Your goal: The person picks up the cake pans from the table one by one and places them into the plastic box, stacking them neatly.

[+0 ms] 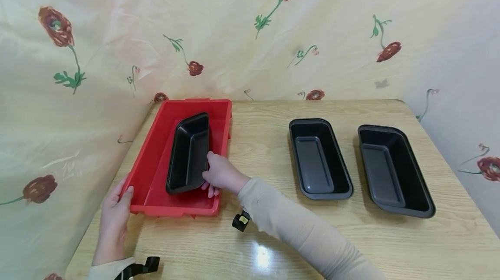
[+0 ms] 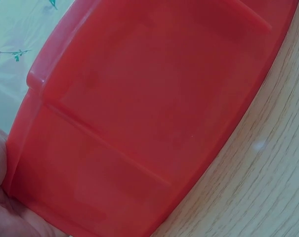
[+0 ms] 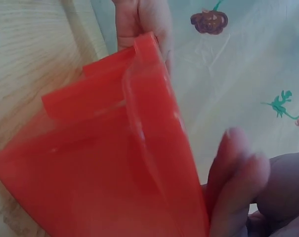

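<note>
A red plastic bin (image 1: 150, 163) stands at the left of the table. Inside it a black loaf pan (image 1: 189, 154) lies tilted, its right side the higher one. My right hand (image 1: 222, 173) reaches over the bin's right wall and pinches the pan's right rim near its front end. With thumb and fingers, my left hand (image 1: 115, 215) grips the bin's near left corner. The left wrist view shows the bin's outer wall (image 2: 139, 98) close up. In the right wrist view, the right fingers (image 3: 238, 182) are beside the bin's rim; the pan is mostly hidden there.
Two more dark loaf pans stand on the wooden table (image 1: 258, 132) to the right: one near the middle (image 1: 314, 163), another farther right (image 1: 384, 176). Behind and at both sides hangs a flowered sheet (image 1: 226, 24).
</note>
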### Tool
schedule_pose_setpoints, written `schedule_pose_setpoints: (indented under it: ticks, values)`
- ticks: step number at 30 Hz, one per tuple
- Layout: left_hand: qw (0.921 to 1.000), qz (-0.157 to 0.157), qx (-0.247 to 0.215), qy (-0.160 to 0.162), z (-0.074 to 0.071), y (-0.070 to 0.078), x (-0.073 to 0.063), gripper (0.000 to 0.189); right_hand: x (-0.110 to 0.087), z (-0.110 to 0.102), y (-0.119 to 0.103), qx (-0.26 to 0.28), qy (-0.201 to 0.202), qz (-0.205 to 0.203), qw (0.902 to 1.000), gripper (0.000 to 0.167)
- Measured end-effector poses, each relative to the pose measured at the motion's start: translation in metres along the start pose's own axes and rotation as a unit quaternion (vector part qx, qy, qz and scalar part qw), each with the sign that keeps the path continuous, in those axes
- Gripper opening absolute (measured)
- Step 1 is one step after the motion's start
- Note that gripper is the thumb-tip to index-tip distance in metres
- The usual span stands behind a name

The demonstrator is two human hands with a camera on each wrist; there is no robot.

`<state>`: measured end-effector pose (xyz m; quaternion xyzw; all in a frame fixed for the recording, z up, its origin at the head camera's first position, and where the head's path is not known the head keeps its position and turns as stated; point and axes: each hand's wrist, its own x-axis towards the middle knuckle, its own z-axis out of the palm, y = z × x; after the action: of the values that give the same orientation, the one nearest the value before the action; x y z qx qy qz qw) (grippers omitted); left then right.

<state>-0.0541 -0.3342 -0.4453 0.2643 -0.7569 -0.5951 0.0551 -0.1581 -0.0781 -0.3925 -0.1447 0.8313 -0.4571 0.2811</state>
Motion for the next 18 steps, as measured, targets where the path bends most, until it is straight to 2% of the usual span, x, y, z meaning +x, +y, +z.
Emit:
schedule_pose_setpoints:
  ticks: [6, 14, 18]
  values:
    - [1.0, 0.002, -0.006, 0.001, 0.0002, -0.0001, 0.0021, 0.054, 0.0041, -0.0012, -0.002, -0.004, -0.018, 0.021, 0.9996, 0.023]
    - [1.0, 0.0, -0.007, -0.002, -0.0007, -0.0009, 0.0026, 0.055, 0.0056, -0.0004, -0.0025, -0.014, -0.018, 0.031, 0.9993, 0.01]
    - [0.9999, 0.0, -0.01, -0.005, -0.0006, -0.001, 0.0011, 0.055, 0.0058, -0.0005, -0.0027, -0.021, -0.02, 0.036, 0.9989, 0.01]
